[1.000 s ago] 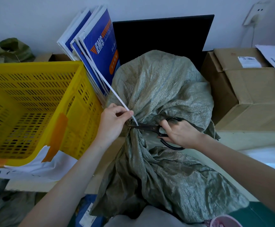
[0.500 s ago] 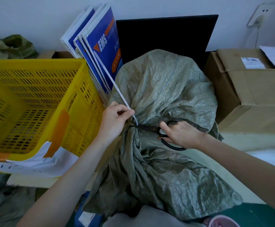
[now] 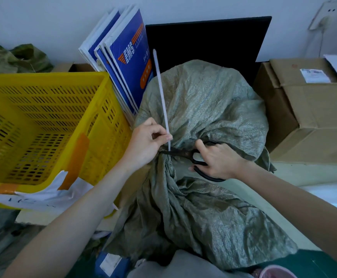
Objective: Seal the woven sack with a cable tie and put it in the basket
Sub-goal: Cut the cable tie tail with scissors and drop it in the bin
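Note:
A grey-green woven sack [image 3: 203, 109] stands in the middle, its neck gathered tight at about mid-height. A white cable tie [image 3: 161, 97] is cinched around that neck, and its long tail points up and slightly left. My left hand [image 3: 145, 143] pinches the tail just above the neck. My right hand [image 3: 217, 159] grips black scissors [image 3: 185, 154], whose blades lie across the tie's tail at the neck. The yellow slotted basket [image 3: 95, 81] stands to the left, touching nothing of the sack that I can see.
Blue-and-white envelopes [image 3: 127, 63] lean between basket and sack. A black panel [image 3: 213, 39] stands behind the sack. Cardboard boxes [image 3: 314, 117] fill the right side. White paper [image 3: 43, 195] hangs off the basket's front. Crumpled green sacks [image 3: 17, 57] lie at the far left.
My left hand has swung the tie's tail from leaning left to nearly upright. The scissors have closed in on the tail at the neck.

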